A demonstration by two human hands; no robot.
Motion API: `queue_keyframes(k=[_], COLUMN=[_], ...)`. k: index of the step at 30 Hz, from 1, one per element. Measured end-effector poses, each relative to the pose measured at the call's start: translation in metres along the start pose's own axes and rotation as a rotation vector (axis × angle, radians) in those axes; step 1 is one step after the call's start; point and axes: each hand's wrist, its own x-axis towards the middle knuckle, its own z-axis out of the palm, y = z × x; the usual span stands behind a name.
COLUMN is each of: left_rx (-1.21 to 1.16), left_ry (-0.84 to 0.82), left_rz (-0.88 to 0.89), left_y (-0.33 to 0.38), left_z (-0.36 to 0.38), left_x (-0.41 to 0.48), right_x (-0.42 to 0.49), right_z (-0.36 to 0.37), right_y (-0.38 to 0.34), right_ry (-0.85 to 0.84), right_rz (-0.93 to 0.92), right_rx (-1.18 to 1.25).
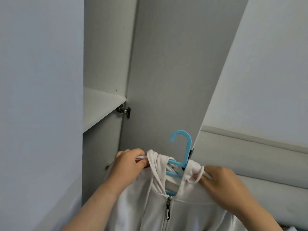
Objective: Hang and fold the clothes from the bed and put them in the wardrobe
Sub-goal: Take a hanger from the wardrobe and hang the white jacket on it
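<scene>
White cotton, one zip-up hoodie (191, 212), hangs on a single blue hanger (179, 157) held low at six o'clock. Two hands grip it: the left hand (129, 161) clenches the shoulder at nine o'clock, the right hand (218, 177) pinches the collar and drawstring at three. The hook points up toward twelve, the bar running crosswise. Beyond stands the open grey wardrobe (160, 72) with one shelf (100, 107).

Two bare forearms come up from the bottom edge, one from about seven o'clock, the other from five o'clock. No sleeves, watch or bracelet show on either. The left hand (129, 160) and the right hand (220, 178) carry no rings or gloves. Fingernails, where visible, are short and unpainted.
</scene>
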Motion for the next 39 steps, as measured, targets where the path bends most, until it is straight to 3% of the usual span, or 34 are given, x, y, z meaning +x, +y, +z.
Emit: queue_keyframes(k=[8, 19, 25, 32, 39], left_rx=[-0.091, 0.246, 0.392, 0.408, 0.479], left_ry=[0.053, 0.332, 0.471, 0.534, 0.586], left_rz=[-0.235, -0.096, -0.154, -0.187, -0.294], left_y=[-0.065, -0.105, -0.127, -0.16, -0.235], left_z=[0.011, 0.006, 0.007, 0.011, 0.048], left_x=[0.013, 0.062, 0.048, 0.021, -0.009], right_x=[0.06, 0.141, 0.156, 0.165, 0.167], right_z=[0.069, 0.134, 0.181, 0.253, 0.36], right_y=[-0.003, 0.002, -0.005, -0.003, -0.004], right_ry=[-0.101, -0.115, -0.005, 0.23, 0.192], right_rz=[-0.081, -0.216, -0.369, -0.518, -0.532], right_rx=[0.019, 0.232, 0.045, 0.132, 0.133])
